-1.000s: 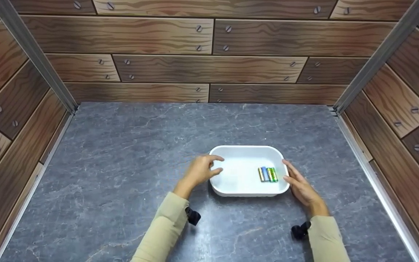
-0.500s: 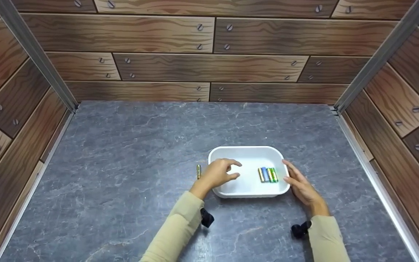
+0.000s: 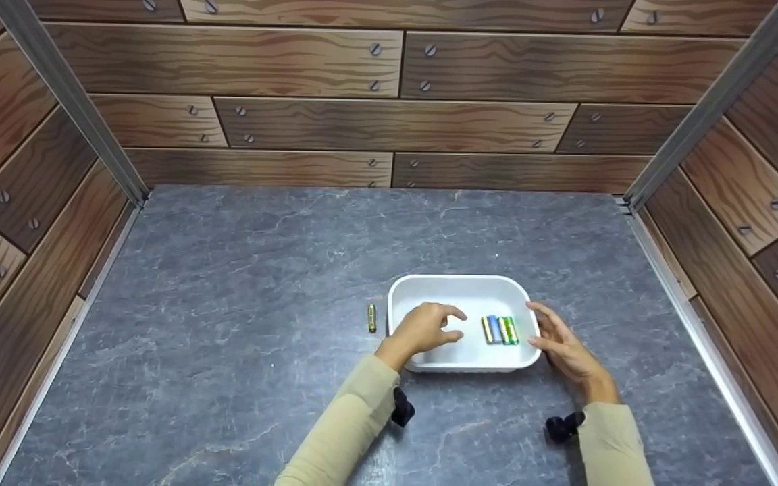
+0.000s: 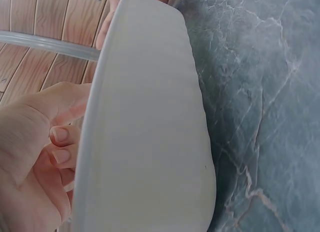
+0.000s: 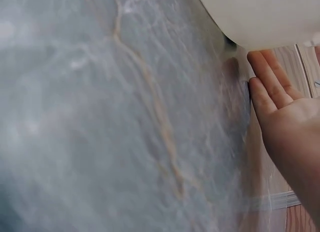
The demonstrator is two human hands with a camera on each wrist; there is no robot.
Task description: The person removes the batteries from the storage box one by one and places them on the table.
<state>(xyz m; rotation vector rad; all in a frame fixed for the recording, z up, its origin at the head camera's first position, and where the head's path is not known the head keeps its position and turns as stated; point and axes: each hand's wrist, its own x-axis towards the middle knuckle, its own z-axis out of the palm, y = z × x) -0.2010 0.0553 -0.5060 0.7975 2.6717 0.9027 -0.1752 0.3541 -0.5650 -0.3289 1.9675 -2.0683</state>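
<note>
Three batteries already lay in the white tray; one battery remained outside on the table; the left hand hovered inside, fingers loosely curled, holding nothing; the right hand rested flat against the rim.

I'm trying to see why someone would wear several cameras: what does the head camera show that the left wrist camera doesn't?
Only the head view shows the three small cylindrical batteries lying side by side inside the white plastic tray, a lone battery on the grey marbled tabletop left of it, and the right hand at the tray's right rim. Only the left wrist view shows the left hand's curled fingertips close up against the tray's wall. Both show the tray, the tabletop and the left hand.
</note>
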